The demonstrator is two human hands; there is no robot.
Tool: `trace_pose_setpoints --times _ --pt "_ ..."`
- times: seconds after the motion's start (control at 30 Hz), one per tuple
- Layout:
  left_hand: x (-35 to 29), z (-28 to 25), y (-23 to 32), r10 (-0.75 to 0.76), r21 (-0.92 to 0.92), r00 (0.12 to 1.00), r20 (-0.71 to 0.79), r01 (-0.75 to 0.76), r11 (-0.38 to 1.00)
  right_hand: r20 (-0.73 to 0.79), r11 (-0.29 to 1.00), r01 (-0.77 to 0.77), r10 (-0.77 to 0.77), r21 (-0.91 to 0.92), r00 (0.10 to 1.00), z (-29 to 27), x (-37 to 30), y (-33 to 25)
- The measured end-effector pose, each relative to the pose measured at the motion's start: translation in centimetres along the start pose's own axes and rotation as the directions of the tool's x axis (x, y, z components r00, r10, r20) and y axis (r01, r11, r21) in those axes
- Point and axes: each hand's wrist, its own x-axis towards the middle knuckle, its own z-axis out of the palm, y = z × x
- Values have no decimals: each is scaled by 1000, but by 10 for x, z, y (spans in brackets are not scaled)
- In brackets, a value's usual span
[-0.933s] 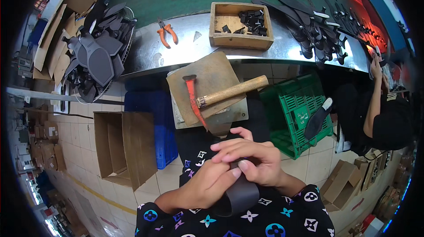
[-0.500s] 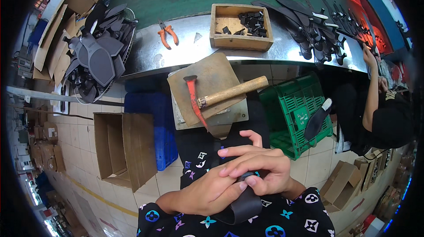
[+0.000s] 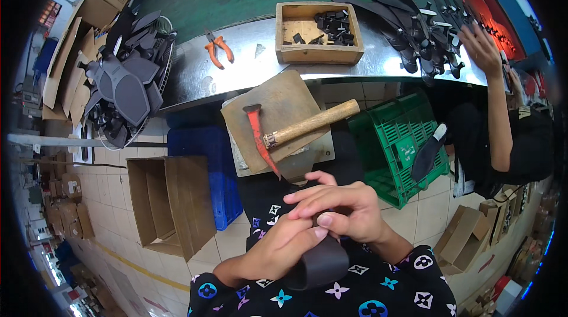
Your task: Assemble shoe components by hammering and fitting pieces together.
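In my lap, both hands are closed around a dark grey shoe sole (image 3: 326,262), its broad end bent into a curve below my fingers. My left hand (image 3: 277,251) grips its side with the thumb on top. My right hand (image 3: 355,213) pinches the upper part with thumb and fingers, which overlap the left ones and hide that end. Just beyond them, a red-headed hammer (image 3: 313,123) with a wooden handle lies on a worn brown board (image 3: 290,95).
On the metal-edged bench are orange-handled pliers (image 3: 219,49) and a wooden box (image 3: 319,54) of small black parts. A wire basket (image 3: 168,71) of soles stands left, above a cardboard box (image 3: 189,210) and blue crate (image 3: 228,199). Right are a green crate (image 3: 408,151) and a co-worker's arm (image 3: 494,98).
The sole has tilted upward in my hands, showing more of its broad end, and my right thumb has shifted up. The co-worker's hand has risen and reached left toward the soles on the bench.
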Motion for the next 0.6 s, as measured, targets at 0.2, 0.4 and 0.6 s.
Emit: trace_pose_setpoints --times 0.2,0.4,0.6 --pt "-3 0 2 -54 -296 996 75 74 952 252 589 -398 317 703 914 -1 -3 2" --pt "1 -1 1 19 -195 980 200 21 980 286 685 -386 261 618 922 -1 3 1" --pt "-1 3 15 -26 -193 989 143 54 980 252 790 -220 86 573 964 -2 12 3"
